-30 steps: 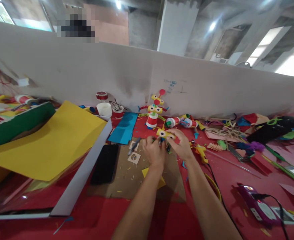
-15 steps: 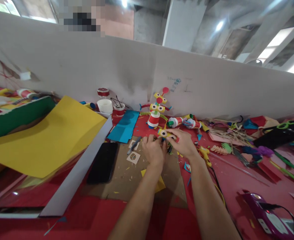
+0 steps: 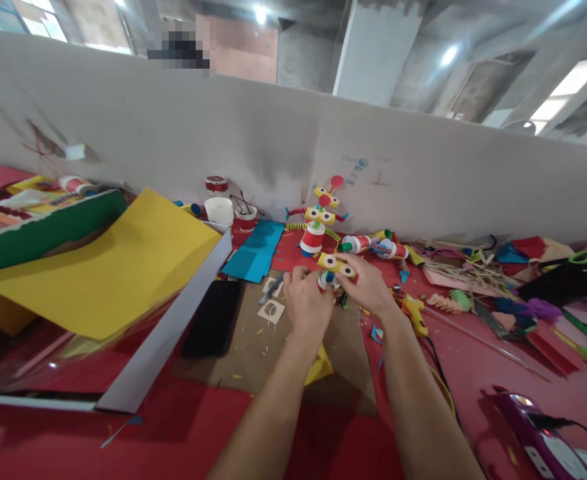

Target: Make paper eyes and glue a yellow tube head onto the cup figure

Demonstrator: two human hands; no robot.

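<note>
Over the cardboard sheet point(image 3: 253, 360), my right hand point(image 3: 366, 287) pinches a yellow paper tube with googly eyes point(image 3: 329, 262). My left hand point(image 3: 308, 297) is closed round a paper cup point(image 3: 329, 280) with something blue on it, just below the eyed tube. How the tube and cup touch is partly hidden by my fingers. Behind my hands stands a paper-cup figure point(image 3: 314, 238) with yellow eyed tubes, red noses and coiled arms. A grey pen point(image 3: 272, 291) and a white card square with a cut circle point(image 3: 270, 311) lie left of my left hand.
A black phone point(image 3: 213, 319) and blue paper strips point(image 3: 256, 252) lie to the left. An open box wall point(image 3: 168, 320) bears a yellow sheet point(image 3: 118, 267). At right are a yellow glue gun point(image 3: 416, 316), cup figures point(image 3: 392, 249), wooden sticks point(image 3: 466, 270) and a purple device point(image 3: 543, 433).
The eyed tube has tilted and shows more of its eyes. The cup with blue now shows between my hands. The whole view has shifted slightly.
</note>
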